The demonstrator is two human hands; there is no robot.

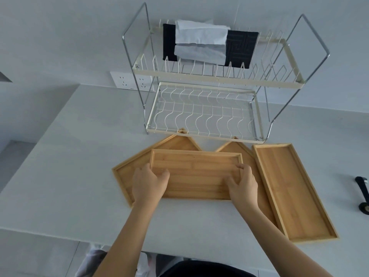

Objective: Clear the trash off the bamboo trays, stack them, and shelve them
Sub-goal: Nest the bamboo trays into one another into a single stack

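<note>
Several empty bamboo trays lie on the white table in front of a two-tier wire rack (201, 114). The middle tray (196, 172) rests on top of two angled trays, one to the left (127, 170) and one to the right (232, 149). My left hand (148, 181) grips the middle tray's left end, thumb inside the rim. My right hand (242, 181) grips its right end. Another bamboo tray (289, 188) lies slanted at the right, beside the pile. No trash shows on any tray.
The rack's upper tier holds a black cloth (241, 47) and white paper (199, 44); its lower tier (201, 114) is bare wire. A black tool (362, 194) lies at the far right. A wall socket (129, 81) sits behind the rack. A white bag (95, 260) hangs below the table's front edge.
</note>
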